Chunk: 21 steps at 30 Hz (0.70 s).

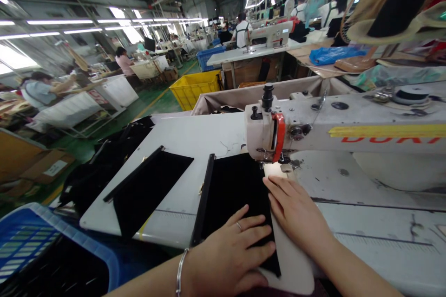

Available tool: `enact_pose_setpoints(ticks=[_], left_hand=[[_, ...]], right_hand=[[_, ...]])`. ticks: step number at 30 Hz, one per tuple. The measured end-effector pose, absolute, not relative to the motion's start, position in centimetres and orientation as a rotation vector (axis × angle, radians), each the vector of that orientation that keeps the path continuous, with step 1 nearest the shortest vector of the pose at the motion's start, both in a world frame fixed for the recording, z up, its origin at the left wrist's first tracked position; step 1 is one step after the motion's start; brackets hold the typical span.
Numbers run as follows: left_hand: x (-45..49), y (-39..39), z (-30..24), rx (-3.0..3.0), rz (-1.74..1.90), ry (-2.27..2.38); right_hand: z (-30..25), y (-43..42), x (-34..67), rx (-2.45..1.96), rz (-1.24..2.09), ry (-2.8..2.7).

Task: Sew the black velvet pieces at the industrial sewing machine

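A black fabric piece with a stiff black strip along its left edge lies on the white sewing table, its far right corner under the head of a sewing machine. My left hand rests on the near part of the fabric, fingers spread, palm down. Flat beside the fabric's right edge lies my right hand, fingers stretched out, fingertips touching that edge just below the needle area. A second black piece with a similar strip and a small gold-coloured fitting lies to the left on the table.
A blue plastic basket holding dark material stands at the lower left. Dark fabric is heaped past the table's left edge. Behind the table are a yellow crate and another sewing machine. Several people work farther back.
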<state>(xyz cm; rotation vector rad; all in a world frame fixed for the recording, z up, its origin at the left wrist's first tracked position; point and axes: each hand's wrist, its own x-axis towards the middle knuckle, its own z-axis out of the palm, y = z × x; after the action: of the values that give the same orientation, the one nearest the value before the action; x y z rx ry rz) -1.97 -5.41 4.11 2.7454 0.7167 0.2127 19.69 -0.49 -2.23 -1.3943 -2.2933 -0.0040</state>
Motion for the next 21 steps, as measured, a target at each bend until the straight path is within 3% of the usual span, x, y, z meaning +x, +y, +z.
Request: enact_pose_setpoints(ticks=[21], left_hand=[[-1.3, -0.7, 1.7, 2.821, 0.346, 0.694]], right_hand=[[-2.4, -0.3, 19.9, -1.361, -0.029, -2.307]])
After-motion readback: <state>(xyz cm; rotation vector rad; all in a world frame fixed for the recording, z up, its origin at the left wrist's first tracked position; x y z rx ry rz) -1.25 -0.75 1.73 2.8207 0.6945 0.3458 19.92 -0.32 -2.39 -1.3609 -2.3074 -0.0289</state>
